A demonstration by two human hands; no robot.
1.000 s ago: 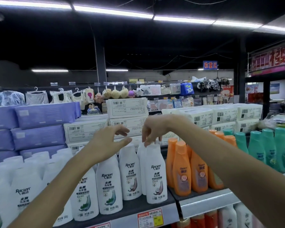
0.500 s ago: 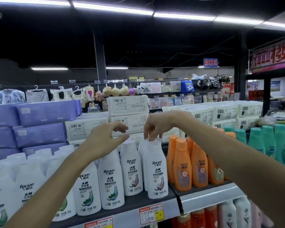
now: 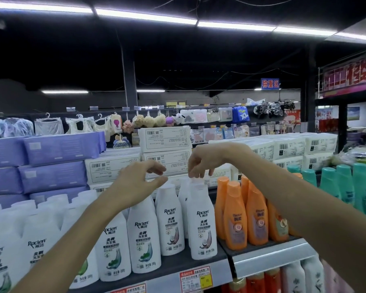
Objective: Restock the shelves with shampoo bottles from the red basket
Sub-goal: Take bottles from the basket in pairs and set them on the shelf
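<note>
White shampoo bottles (image 3: 144, 235) stand in a row along the dark shelf (image 3: 173, 265), labels facing out, in the head-camera view of a shop aisle. The person's right hand (image 3: 201, 163) reaches in from the right with its wrist bent. Its fingertips (image 3: 191, 174) point down and pinch the cap of the end bottle (image 3: 202, 225), which stands upright at the shelf's front edge, just beside the orange bottles (image 3: 232, 216). The left hand (image 3: 140, 182) hovers above the caps in the middle of the white row, thumb and fingers spread in a loose curve and holding nothing. Teal bottles (image 3: 344, 182) fill the shelf further right. Behind the shampoo, purple packs (image 3: 59, 149) are stacked at left and white packs (image 3: 165, 138) at centre and right. A red and yellow price tag (image 3: 195, 281) is fixed to the shelf's front strip below the end bottle. A blue sign (image 3: 269, 83) hangs in the dark background.
</note>
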